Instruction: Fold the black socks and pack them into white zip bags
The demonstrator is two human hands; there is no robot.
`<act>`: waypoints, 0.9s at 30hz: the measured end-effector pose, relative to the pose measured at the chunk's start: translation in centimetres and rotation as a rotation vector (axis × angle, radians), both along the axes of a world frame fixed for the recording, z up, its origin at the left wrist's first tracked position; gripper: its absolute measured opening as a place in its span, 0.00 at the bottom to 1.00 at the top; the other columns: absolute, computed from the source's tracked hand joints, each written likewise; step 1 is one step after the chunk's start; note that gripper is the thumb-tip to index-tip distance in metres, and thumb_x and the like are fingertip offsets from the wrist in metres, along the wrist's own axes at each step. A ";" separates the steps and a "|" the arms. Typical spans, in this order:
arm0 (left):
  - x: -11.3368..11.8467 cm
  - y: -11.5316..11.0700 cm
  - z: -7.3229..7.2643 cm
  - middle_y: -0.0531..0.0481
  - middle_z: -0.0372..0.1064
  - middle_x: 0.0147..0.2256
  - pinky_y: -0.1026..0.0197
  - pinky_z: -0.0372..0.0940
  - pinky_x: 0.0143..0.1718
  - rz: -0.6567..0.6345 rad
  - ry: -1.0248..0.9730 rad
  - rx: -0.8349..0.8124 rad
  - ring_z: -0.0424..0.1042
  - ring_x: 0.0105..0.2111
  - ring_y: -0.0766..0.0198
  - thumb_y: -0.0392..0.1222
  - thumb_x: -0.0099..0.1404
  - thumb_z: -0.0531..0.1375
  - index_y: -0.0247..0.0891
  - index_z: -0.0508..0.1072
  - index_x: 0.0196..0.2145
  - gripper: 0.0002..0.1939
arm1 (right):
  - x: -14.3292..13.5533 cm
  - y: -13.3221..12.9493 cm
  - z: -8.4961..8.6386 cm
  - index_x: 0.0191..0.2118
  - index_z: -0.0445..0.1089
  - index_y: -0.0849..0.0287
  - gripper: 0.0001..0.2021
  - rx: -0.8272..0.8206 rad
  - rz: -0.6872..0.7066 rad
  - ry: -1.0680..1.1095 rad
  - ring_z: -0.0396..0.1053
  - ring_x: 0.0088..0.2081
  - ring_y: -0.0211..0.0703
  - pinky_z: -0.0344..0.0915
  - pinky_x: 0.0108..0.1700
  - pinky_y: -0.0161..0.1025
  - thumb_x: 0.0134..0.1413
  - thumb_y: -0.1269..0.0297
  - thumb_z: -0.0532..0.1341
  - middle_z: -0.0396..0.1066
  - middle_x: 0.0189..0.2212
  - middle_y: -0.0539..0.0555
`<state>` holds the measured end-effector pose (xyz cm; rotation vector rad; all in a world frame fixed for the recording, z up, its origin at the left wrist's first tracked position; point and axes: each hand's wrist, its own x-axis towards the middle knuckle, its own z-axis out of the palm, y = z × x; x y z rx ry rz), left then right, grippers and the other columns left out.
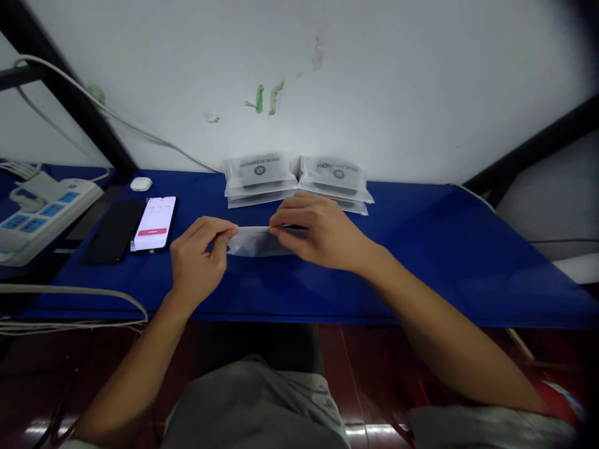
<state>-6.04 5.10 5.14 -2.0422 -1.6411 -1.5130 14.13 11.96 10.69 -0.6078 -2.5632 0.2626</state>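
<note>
A frosted plastic bag [255,242] is held just above the blue table [281,293], its top edge stretched level between my hands. My left hand [201,252] pinches the left end of that edge between thumb and forefinger. Farther along the same edge, my right hand [322,231] pinches with its thumb and fingers and covers the bag's right part. Behind them, against the wall, lie two stacks of similar bags: a left stack [262,178] and a right stack [334,181], both printed with ROCKBROS. What the held bag contains I cannot make out.
On the left lie a lit phone [155,218], a dark phone [112,232] and a white earbud case [141,184]. A power strip [51,215] with plugged-in cables sits at the far left. A white wall [397,93] closes off the back; black frame bars [538,149] slant at both sides.
</note>
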 end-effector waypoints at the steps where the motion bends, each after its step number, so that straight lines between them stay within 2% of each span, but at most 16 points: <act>1: -0.2 0.1 -0.1 0.54 0.74 0.29 0.60 0.66 0.34 0.010 -0.004 0.006 0.71 0.30 0.65 0.37 0.65 0.57 0.42 0.73 0.30 0.07 | 0.3 0.1 0.0 0.32 0.73 0.60 0.08 0.004 -0.012 -0.001 0.65 0.32 0.41 0.58 0.37 0.39 0.55 0.71 0.56 0.72 0.30 0.54; 8: -1.6 0.3 -0.6 0.54 0.74 0.30 0.60 0.66 0.35 0.070 -0.049 -0.005 0.71 0.31 0.65 0.39 0.64 0.58 0.44 0.74 0.31 0.05 | 3.0 0.7 -0.7 0.32 0.73 0.57 0.09 0.017 -0.123 -0.007 0.66 0.34 0.43 0.60 0.37 0.41 0.56 0.69 0.55 0.72 0.30 0.54; 16: -1.8 1.1 -0.8 0.54 0.74 0.31 0.59 0.66 0.36 0.096 -0.066 0.017 0.72 0.32 0.64 0.39 0.64 0.59 0.44 0.75 0.31 0.05 | 5.9 1.4 -1.5 0.32 0.74 0.57 0.10 0.079 -0.269 0.001 0.68 0.35 0.45 0.63 0.36 0.43 0.58 0.66 0.54 0.73 0.30 0.54; 22: -1.6 2.2 -0.9 0.53 0.75 0.32 0.58 0.67 0.39 0.064 -0.070 0.055 0.73 0.34 0.63 0.38 0.64 0.58 0.44 0.76 0.33 0.06 | 6.4 1.6 -2.5 0.35 0.74 0.55 0.10 0.216 -0.359 0.000 0.68 0.35 0.46 0.63 0.38 0.45 0.60 0.65 0.54 0.74 0.33 0.55; 27: -2.0 1.4 -1.5 0.52 0.75 0.34 0.57 0.67 0.43 0.051 -0.029 0.061 0.73 0.36 0.62 0.37 0.64 0.57 0.44 0.76 0.34 0.07 | 6.7 0.4 -3.9 0.38 0.74 0.56 0.10 0.331 -0.381 -0.043 0.67 0.36 0.47 0.61 0.37 0.44 0.61 0.65 0.54 0.74 0.34 0.55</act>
